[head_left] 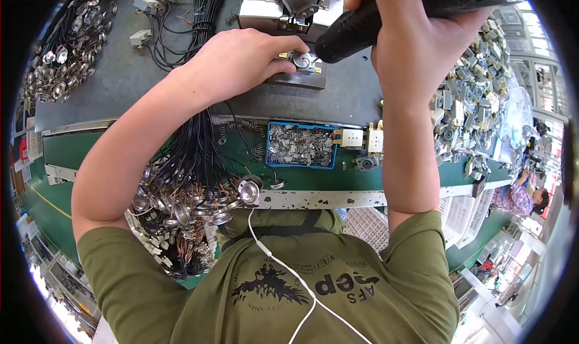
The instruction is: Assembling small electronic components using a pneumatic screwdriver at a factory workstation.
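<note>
My left hand point(247, 60) reaches over the bench, its thumb and forefinger closed about a small round metal part with brass tabs point(303, 60). That part sits on a flat metal block point(307, 81). My right hand point(413, 36) is wrapped round a black power screwdriver point(350, 37). The tool slants down to the left, its nose close beside the round part. Whether its bit touches the part is too small to tell. Behind the block stands a metal fixture point(298, 6).
Black wire bundles point(208, 6) pass under my left forearm to round metal parts point(181, 208) at the front edge. A blue tray point(300, 164) holds small metal pieces, beside white switch-like parts point(351, 138). More such parts are heaped point(464, 96) at right. Another person point(518, 199) sits far right.
</note>
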Demonstrator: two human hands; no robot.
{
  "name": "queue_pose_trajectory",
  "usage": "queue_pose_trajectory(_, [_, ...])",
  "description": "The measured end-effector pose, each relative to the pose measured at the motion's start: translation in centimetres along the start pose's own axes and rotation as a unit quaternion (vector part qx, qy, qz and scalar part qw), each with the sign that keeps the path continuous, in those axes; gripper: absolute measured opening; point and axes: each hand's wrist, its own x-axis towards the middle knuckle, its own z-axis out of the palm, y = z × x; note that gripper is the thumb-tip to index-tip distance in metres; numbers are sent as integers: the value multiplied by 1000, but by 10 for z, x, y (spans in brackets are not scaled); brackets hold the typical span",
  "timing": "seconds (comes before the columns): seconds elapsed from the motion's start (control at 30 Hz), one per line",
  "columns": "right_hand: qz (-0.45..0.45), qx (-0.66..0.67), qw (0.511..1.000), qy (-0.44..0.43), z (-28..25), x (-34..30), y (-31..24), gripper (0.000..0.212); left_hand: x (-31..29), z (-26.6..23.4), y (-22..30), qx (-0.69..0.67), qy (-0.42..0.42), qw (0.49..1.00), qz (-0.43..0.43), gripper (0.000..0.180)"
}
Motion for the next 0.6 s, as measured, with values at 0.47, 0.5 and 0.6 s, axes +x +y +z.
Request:
queue_pose_trajectory(0.47, [-26, -181, 983, -14, 9, -16, -6, 61, -1, 7, -4, 37, 37, 998, 36, 30])
queue_pose_trajectory(0.5, [-24, -182, 983, -13, 8, -15, -6, 61, -1, 6, -4, 35, 35, 998, 37, 30])
queue_pose_trajectory(0.6, [-29, -169, 984, -44, 8, -15, -5, 60, -1, 9, -5, 32, 48, 997, 51, 29])
